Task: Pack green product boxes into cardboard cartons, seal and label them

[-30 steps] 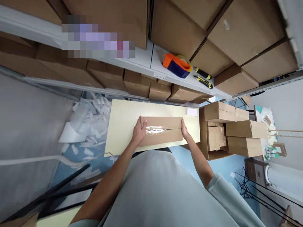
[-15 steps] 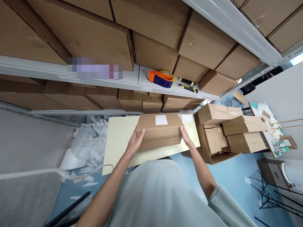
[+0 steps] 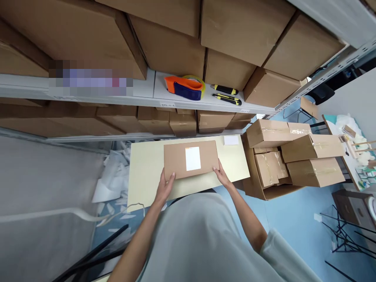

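Note:
Between my two hands is a flat brown cardboard box (image 3: 174, 158) with a white label (image 3: 193, 158) on its upper face. My left hand (image 3: 165, 188) grips its near left corner, thumb on top. At the near right corner, my right hand (image 3: 221, 174) holds the box with the thumb over the edge. The box is over a pale yellow tabletop (image 3: 147, 168); whether it touches the surface I cannot tell. A small stack of white labels or paper (image 3: 231, 140) lies at the table's far right.
On the shelf (image 3: 163, 92) above are an orange and blue tape dispenser (image 3: 185, 88) and several yellow-black utility knives (image 3: 226, 90). A large open carton (image 3: 255, 172) with boxes stands right of the table. White wrapping scraps (image 3: 113, 172) lie at the left.
The box has tipped so its labelled top now faces me, where its front side showed before. Both hands have turned with it and come slightly lower. The head view has shifted too.

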The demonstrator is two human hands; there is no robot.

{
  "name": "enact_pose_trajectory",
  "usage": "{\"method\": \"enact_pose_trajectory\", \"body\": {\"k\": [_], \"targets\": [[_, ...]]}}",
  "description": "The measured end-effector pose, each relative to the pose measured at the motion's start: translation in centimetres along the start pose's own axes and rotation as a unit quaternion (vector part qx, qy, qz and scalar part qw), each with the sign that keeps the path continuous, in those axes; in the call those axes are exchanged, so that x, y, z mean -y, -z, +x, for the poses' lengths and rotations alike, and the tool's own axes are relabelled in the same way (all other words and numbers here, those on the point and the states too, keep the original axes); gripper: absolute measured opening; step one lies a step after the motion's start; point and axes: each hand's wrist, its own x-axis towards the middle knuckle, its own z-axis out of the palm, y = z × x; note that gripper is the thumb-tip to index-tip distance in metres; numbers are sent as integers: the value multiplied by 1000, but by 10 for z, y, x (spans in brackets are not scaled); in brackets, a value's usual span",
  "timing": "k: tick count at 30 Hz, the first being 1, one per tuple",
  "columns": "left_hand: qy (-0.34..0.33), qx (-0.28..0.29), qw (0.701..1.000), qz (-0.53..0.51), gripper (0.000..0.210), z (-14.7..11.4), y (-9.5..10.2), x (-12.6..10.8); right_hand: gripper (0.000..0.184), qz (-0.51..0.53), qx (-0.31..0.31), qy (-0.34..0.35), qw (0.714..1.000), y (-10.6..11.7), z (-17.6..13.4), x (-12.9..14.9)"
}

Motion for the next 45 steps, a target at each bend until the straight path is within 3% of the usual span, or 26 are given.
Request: {"method": "enact_pose_trajectory", "body": {"k": [4,7,9,11,17,21,24,28,34,38,45], "targets": [[11,-8,999,32,72,4,3,-3,122,23,15,-7,1000,5,-7,-16],[36,-33,994,101,82,7,6,-13,118,11,15,-13,1000,17,-10,-20],[12,-66,986,153,97,9,1,-24,115,-3,-4,-7,1000,31,-5,-19],[-57,-81,976,194,103,10,-10,-40,115,-24,-29,7,999,50,7,-17],[-215,-49,935,279,97,13,-83,-92,123,-136,-60,60,987,106,62,-23],[-276,30,917,286,87,13,-145,-113,108,-193,-94,97,972,130,102,-35],[-315,98,898,290,83,17,-191,-120,96,-209,-165,84,960,142,133,-42],[-335,170,870,319,75,43,-246,-125,79,-210,-265,22,941,149,170,-51],[-311,262,804,434,76,113,-313,-136,58,-179,-347,-8,921,133,196,-69],[-244,307,744,541,86,141,-342,-128,50,-182,-374,9,910,124,201,-79],[-196,323,721,581,105,144,-349,-110,45,-223,-365,3,904,110,205,-76]]}}
